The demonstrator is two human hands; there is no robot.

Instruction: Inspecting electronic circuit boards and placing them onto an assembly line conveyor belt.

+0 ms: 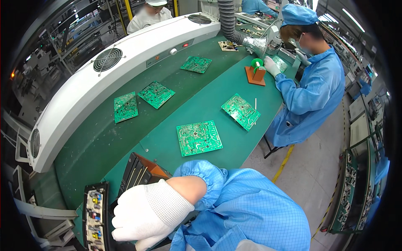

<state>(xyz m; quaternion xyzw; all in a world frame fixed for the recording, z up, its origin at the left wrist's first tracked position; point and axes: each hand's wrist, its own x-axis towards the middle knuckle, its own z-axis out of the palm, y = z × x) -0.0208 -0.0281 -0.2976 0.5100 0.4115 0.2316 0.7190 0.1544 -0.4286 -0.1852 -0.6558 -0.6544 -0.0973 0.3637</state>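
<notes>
A black board of small components [94, 217] lies at the green bench's [201, 113] near-left corner, long axis running toward the person. The gloved hand [146, 215], which hand unclear, rests curled just beside it; grip unclear. Green circuit boards [199, 137] lie beyond.

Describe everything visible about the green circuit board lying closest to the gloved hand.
The green circuit board is a flat, roughly square panel with pale traces, small solder points and a dark chip near its middle. It lies face up and slightly turned on the green bench mat, near the front edge. Nothing touches it. The white-gloved hand is below it, over a dark slotted rack. Another green board lies up and to the right.
</notes>
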